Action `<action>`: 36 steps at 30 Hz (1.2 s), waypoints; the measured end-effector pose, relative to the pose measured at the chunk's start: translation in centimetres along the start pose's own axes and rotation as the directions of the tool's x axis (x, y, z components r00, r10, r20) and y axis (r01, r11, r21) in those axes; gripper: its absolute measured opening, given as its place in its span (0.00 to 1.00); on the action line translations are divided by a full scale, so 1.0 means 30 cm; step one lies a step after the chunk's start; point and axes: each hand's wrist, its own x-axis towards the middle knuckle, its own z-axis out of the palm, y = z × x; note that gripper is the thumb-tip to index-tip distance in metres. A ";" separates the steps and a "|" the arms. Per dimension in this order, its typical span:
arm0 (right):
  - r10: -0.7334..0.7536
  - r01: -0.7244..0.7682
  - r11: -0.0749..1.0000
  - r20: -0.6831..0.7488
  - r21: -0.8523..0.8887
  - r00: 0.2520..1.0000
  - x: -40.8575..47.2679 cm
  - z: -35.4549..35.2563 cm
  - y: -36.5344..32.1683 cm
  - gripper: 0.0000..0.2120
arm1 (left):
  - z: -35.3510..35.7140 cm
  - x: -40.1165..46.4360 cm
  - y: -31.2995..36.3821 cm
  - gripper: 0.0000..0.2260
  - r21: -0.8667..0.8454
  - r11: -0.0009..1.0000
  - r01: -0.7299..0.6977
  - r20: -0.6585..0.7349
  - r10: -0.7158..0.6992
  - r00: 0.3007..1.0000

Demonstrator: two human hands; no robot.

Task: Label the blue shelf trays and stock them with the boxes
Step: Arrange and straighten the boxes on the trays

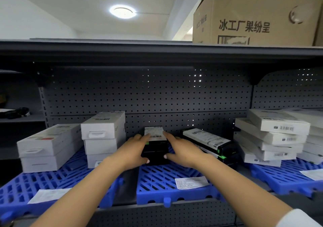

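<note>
Head view: the left hand (133, 150) and right hand (181, 150) clasp a stack of black rectangular cardboard boxes (155, 150) from either side, fingers pressed along its top white barcode sticker, thumbs on the front. The stack sits on the middle blue slatted plastic tray (157, 191), whose white paper label (191, 182) lies at 5 o'clock of the stack. White boxes (103, 136) stand at 9 o'clock.

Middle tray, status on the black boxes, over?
Both hands, left and right, grip the black box stack on the middle blue tray. Paper label already on tray. Nothing blocking.
</note>
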 end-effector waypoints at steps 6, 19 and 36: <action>-0.107 0.109 0.994 -0.197 -0.002 0.974 -0.166 -0.150 0.041 0.32 | -0.062 -0.047 0.061 0.39 0.016 0.997 -0.082 -0.180 0.083 0.980; 0.128 -0.113 0.990 -0.212 0.082 0.969 -0.414 -0.161 0.405 0.29 | 0.044 0.061 0.444 0.32 -0.127 0.912 -0.390 -0.198 0.362 0.911; 0.121 -0.110 0.969 -0.034 0.222 0.992 -0.305 -0.084 0.535 0.40 | 0.174 0.188 0.470 0.40 -0.147 0.958 -0.247 -0.096 0.235 0.967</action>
